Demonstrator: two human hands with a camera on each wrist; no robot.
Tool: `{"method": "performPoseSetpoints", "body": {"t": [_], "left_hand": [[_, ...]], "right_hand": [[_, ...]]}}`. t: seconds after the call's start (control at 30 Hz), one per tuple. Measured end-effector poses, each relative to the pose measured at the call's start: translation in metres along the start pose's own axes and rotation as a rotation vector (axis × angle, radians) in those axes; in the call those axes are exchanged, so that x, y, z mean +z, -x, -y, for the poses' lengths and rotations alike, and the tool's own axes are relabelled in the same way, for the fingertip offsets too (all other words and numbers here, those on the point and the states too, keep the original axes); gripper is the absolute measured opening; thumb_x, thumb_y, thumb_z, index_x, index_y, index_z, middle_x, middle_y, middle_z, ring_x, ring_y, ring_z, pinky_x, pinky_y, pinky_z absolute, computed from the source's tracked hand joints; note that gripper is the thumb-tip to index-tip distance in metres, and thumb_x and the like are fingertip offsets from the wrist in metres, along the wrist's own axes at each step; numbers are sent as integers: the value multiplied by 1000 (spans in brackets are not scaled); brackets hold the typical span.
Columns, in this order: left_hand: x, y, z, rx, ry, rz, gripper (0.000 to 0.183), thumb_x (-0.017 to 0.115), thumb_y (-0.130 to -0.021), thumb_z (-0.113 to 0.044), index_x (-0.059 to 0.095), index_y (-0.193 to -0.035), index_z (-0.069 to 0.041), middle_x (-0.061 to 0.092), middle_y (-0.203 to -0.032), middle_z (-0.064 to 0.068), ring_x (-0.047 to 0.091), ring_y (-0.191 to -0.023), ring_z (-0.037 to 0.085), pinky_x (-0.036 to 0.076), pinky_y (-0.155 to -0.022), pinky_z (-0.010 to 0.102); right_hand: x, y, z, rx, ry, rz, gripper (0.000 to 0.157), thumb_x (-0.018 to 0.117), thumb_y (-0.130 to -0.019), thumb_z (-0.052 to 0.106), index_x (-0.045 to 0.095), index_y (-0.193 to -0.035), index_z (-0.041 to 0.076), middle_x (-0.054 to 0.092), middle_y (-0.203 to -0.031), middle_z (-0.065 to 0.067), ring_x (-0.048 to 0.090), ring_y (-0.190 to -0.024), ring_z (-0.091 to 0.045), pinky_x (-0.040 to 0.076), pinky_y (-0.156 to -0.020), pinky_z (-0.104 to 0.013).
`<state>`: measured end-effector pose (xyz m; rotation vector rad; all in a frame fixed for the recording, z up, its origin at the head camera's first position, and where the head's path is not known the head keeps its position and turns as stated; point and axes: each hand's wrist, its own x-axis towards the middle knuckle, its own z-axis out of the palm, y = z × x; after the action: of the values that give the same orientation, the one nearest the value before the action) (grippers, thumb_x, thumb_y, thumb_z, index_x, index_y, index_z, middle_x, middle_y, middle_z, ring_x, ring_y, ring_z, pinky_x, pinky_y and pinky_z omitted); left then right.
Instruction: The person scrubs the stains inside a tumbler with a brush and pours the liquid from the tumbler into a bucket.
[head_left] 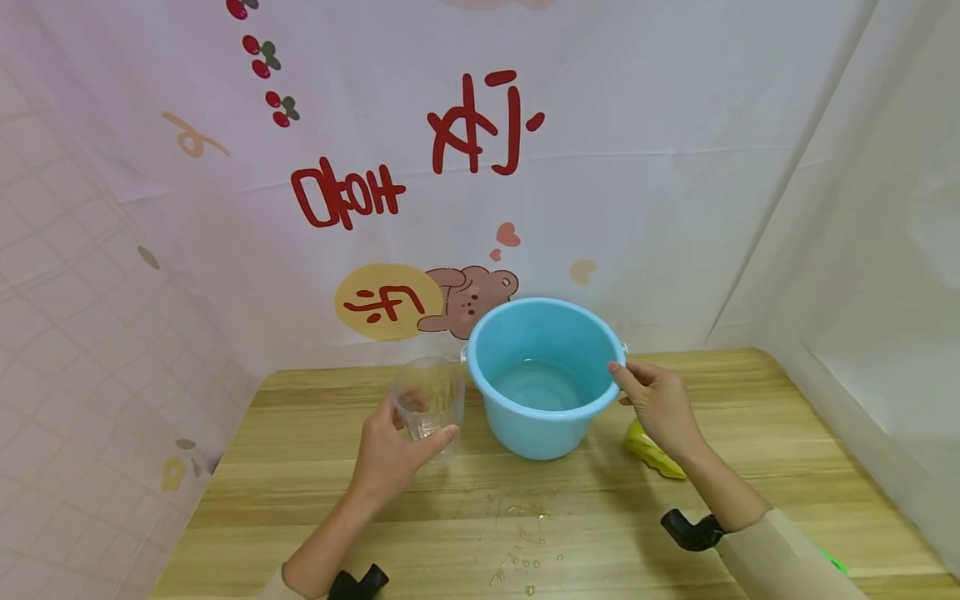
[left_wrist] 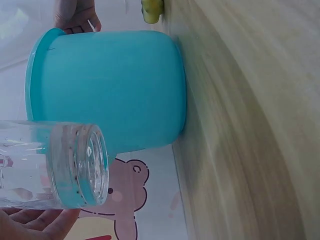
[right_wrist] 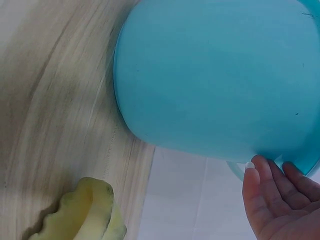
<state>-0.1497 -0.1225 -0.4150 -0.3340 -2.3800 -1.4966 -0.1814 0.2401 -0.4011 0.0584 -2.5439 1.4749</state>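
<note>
My left hand (head_left: 393, 450) holds a clear plastic cup (head_left: 442, 400), thumb on the near side and fingers around the far side. The cup is upright, just left of the light blue bucket (head_left: 536, 429). In the left wrist view the cup's ribbed base (left_wrist: 82, 165) shows above the table. Water (head_left: 540, 385) lies in the bottom of the bucket, which stands on the table. My right hand (head_left: 663, 408) grips the bucket's right rim, thumb on top and fingertips under the lip. The right wrist view shows those fingers (right_wrist: 275, 192) against the bucket's outer wall.
A yellow-green thing with a wavy edge (head_left: 651, 450) lies on the wooden table (head_left: 315, 467) beneath my right hand. Water drops (head_left: 525, 554) are scattered near the front. A bright green edge (head_left: 834, 561) shows beside my right sleeve. A printed cloth (head_left: 637, 233) hangs behind the table.
</note>
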Motion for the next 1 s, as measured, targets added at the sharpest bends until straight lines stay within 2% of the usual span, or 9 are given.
{"method": "performPoseSetpoints", "body": {"t": [0.1,0.27,0.5,0.57,0.67,0.8,1.0], "left_hand": [[0,-5,1,25,-7,-11,66,84,-67,-43,53,-116,-13,60,-106,0,57,-98,15,49,-86,43],[0,-13,-2,16,-36,-11,67,82,-67,-49,52,-117,-16,60,-106,-4,56,-99,14,48,-89,46],[0,-26,-2,-3,-47,-14,54,80,-68,-52,52,-94,-15,59,-111,-5,56,-103,13,48,-89,45],[1,-29,-3,-9,-50,-6,54,80,-68,-53,51,-93,-15,60,-112,-4,56,-104,15,49,-87,45],[1,-33,-3,-11,-56,4,58,79,-68,-55,53,-100,-14,60,-113,-3,57,-105,16,52,-83,43],[0,-39,-4,-10,-67,13,72,79,-66,-57,53,-117,-13,61,-110,-2,58,-102,18,54,-76,41],[-3,-45,-6,12,-77,29,81,79,-66,-57,51,-128,-13,61,-108,2,59,-98,19,55,-72,39]], "right_hand": [[1,0,1,2,-9,3,55,54,-92,49,64,-120,3,67,-107,-16,65,-81,-24,55,-70,-34],[3,1,2,3,-20,7,55,54,-92,49,64,-120,3,66,-106,-17,65,-81,-29,55,-70,-36],[4,1,2,23,-22,14,57,54,-91,51,63,-120,3,66,-107,-18,65,-79,-28,55,-67,-31],[4,1,2,33,-20,12,58,53,-91,52,63,-121,3,66,-108,-18,65,-78,-28,55,-66,-30],[3,1,1,42,-14,12,58,53,-91,52,63,-121,3,65,-108,-18,65,-78,-28,54,-64,-29],[2,2,1,32,-22,13,58,54,-91,52,63,-121,3,65,-107,-19,66,-78,-28,55,-63,-30],[3,2,2,32,-27,14,58,54,-91,52,62,-122,3,65,-108,-19,66,-79,-29,55,-62,-29]]}}
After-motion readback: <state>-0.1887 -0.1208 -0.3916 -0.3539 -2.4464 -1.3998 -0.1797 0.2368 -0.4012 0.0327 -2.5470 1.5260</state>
